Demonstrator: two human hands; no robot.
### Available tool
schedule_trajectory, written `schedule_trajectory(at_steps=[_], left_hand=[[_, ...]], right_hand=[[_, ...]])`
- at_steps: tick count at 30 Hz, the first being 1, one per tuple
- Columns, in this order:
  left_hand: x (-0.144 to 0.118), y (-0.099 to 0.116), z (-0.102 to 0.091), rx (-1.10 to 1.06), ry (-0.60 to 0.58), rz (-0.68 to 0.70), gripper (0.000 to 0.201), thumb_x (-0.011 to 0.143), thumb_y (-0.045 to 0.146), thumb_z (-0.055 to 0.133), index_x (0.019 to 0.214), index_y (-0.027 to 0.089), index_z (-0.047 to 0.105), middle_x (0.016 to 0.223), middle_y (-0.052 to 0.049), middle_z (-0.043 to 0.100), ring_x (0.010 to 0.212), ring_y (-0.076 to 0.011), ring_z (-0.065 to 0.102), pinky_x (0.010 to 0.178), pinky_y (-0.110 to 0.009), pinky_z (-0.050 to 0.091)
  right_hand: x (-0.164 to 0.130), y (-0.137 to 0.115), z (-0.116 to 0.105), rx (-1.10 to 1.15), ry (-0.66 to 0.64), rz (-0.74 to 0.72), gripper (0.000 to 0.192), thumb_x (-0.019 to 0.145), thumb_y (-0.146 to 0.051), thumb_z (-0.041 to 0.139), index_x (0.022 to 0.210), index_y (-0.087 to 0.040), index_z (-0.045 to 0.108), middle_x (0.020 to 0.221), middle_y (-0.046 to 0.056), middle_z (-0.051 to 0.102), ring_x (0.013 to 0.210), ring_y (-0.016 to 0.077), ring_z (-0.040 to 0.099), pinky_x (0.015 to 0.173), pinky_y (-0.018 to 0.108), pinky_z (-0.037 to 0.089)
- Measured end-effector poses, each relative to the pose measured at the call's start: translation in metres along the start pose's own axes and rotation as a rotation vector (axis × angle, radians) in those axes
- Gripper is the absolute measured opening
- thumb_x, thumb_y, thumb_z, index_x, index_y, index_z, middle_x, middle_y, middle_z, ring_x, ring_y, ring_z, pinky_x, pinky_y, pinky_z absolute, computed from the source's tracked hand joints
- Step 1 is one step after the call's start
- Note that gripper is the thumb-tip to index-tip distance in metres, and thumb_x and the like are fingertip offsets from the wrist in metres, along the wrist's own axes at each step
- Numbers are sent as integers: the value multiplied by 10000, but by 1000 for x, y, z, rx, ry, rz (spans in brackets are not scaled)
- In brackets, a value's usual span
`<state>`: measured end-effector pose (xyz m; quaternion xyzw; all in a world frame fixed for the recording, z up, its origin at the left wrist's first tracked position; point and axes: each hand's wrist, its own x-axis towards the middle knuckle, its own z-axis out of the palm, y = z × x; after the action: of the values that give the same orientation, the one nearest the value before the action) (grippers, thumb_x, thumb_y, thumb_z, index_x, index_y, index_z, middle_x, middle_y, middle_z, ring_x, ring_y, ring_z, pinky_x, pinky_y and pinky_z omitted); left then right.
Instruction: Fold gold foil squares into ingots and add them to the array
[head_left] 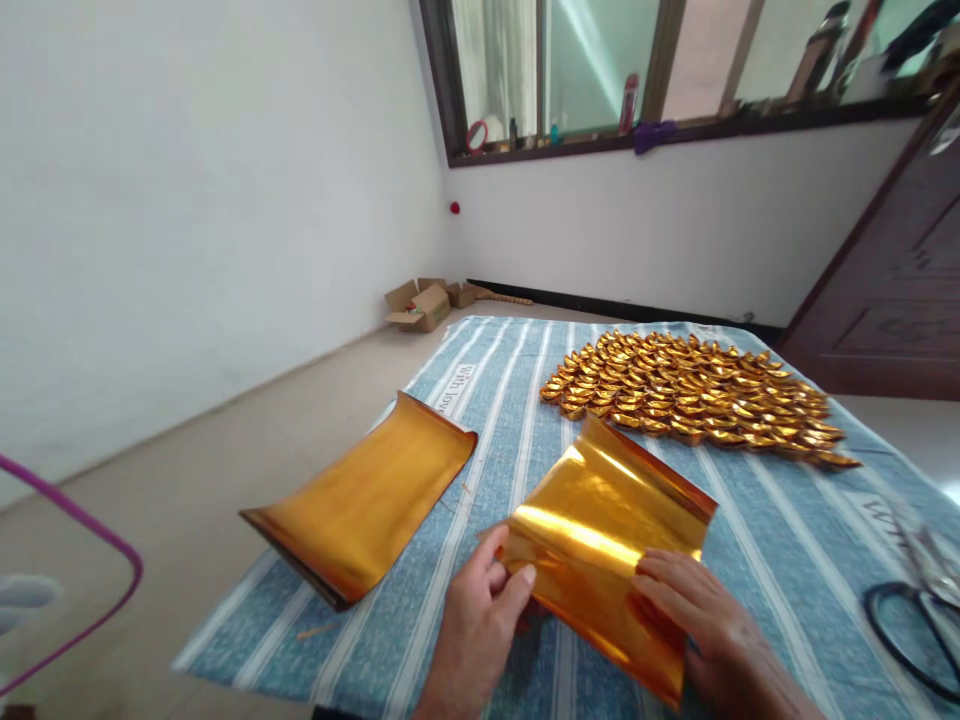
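Note:
A shiny gold foil sheet (592, 510) is held between my two hands, tilted above the striped cloth. My left hand (484, 610) pinches its left edge between thumb and fingers. On the right side, my right hand (694, 610) grips the sheet, its fingers bent over the front and the thumb hidden. Left of the hands lies a stack of gold foil sheets (367, 490) with curled ends. Beyond the held sheet, many small folded gold foil ingots (690, 390) stand in close rows.
A blue and white striped cloth (510, 400) covers the table. Black-handled scissors (919, 610) lie at the right edge. A purple curved tube (112, 545) is at far left. An open cardboard box (420, 305) sits on the floor by the wall; a dark door (892, 290) stands right.

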<state>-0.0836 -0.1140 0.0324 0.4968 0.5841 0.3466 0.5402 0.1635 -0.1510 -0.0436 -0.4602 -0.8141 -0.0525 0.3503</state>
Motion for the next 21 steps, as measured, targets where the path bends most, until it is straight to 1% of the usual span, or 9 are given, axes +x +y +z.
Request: schedule_trajectory(at_steps=[1, 3, 5, 8, 11, 13, 16, 19, 21], left_hand=[[-3, 0, 0, 15, -28, 4, 656, 766, 421, 565, 1321, 91, 449, 671, 1, 660, 646, -194, 649, 587, -274, 489], [-7, 0, -3, 60, -35, 31, 670, 768, 477, 570, 1306, 90, 474, 627, 14, 643, 598, -192, 644, 582, -281, 500], [-6, 0, -13, 118, 52, 85, 678, 763, 542, 568, 1264, 88, 519, 594, 16, 634, 565, -195, 637, 584, -289, 514], [5, -2, -31, 199, 251, 184, 577, 766, 544, 553, 1151, 116, 602, 650, -2, 665, 544, -185, 629, 608, -296, 534], [20, -5, -39, 248, 242, 290, 445, 782, 423, 533, 1105, 135, 636, 820, -44, 712, 703, -206, 678, 699, -309, 552], [29, -5, -38, 317, 123, 370, 370, 770, 301, 507, 1073, 164, 668, 986, -59, 714, 902, -220, 672, 816, -322, 532], [37, 1, -31, 398, -170, 439, 382, 736, 172, 446, 1011, 201, 710, 1094, -42, 694, 1059, -215, 620, 940, -344, 464], [40, 14, -28, 365, -446, 433, 402, 721, 127, 438, 988, 214, 726, 1122, -34, 684, 1087, -213, 605, 975, -361, 427], [40, 24, -26, 347, -552, 449, 397, 708, 114, 459, 970, 227, 735, 1110, -31, 687, 1135, -226, 574, 1026, -388, 366]], right_hand=[[-4, 3, 3, 31, 58, 19, 222, 877, -202, 522, 1017, -233, 691, 974, 77, 725, 958, 230, 679, 836, 362, 559], [-10, 6, 2, 91, 64, 51, 230, 889, -235, 518, 1054, -231, 678, 971, 70, 724, 953, 227, 680, 849, 356, 558], [-13, 6, -5, 147, 32, 61, 258, 885, -265, 532, 1108, -234, 659, 996, 67, 719, 954, 225, 680, 860, 335, 558], [-16, 4, -18, 234, -22, 103, 266, 887, -289, 525, 1115, -257, 658, 1010, 56, 715, 937, 222, 683, 842, 310, 564], [-17, 2, -28, 285, -47, 204, 256, 887, -316, 516, 1084, -268, 672, 992, 51, 714, 887, 224, 689, 784, 292, 575], [-17, 1, -34, 333, -94, 223, 247, 881, -317, 521, 1064, -268, 679, 970, 49, 714, 849, 218, 690, 743, 276, 576], [-19, 1, -45, 385, -177, 241, 195, 866, -297, 537, 967, -277, 702, 895, 29, 721, 770, 196, 689, 671, 237, 569], [-26, 2, -56, 365, -178, 394, 183, 856, -335, 553, 884, -278, 725, 794, 6, 725, 689, 187, 683, 611, 215, 554], [-34, 4, -62, 353, -178, 521, 215, 853, -380, 554, 882, -272, 737, 807, 7, 729, 720, 203, 683, 634, 228, 551]])
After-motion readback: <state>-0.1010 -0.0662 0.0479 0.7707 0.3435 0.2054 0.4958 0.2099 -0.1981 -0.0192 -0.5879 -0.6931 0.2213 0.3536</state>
